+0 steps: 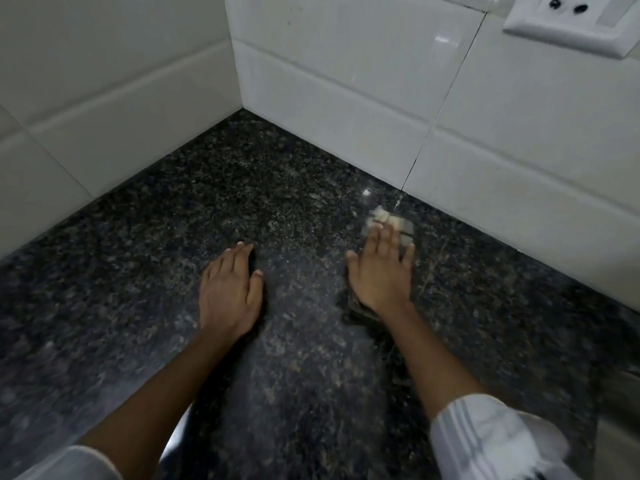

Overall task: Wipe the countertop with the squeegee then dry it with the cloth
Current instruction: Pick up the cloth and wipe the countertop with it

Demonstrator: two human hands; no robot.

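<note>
Drying stage, by the look of it. Right hand pressed flat on cloth, fingers spread wide, near tiled wall. Left hand flat on bare surface, fingers extended, holding nothing. Squeegee not in view. Risks: cloth bunching under palm; corner missed; streaks left.

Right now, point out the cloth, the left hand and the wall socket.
cloth (398, 225), head view, on the pale blurred end beyond the fingertips.
left hand (228, 292), head view, on the back of the hand.
wall socket (571, 19), head view, on its white faceplate.
</note>
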